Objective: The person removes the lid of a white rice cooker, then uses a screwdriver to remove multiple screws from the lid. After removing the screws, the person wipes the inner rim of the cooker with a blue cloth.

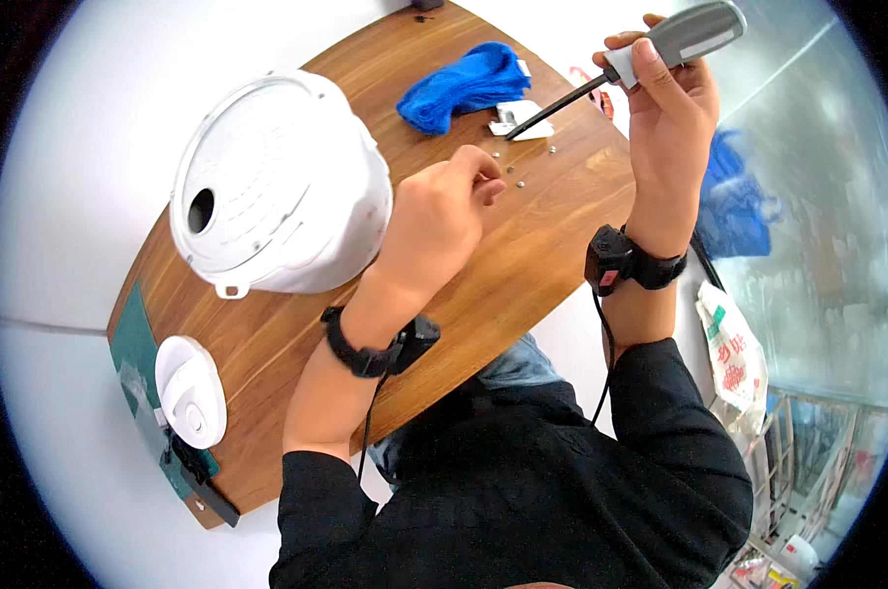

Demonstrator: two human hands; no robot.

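Grey screwdriver (684, 37) slants tip down-left in right fingers (657, 79); left fingers (475, 161) curl, contents unclear.

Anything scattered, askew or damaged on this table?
Mildly odd: a few small metal pieces lie loose on the bare table near the left hand, scattered rather than gathered in a dish. The blue cloth is bunched up. No damage stands out.

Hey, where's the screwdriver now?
At upper right in the head view, the screwdriver is in the right hand, slanting toward the white piece beside the blue cloth.
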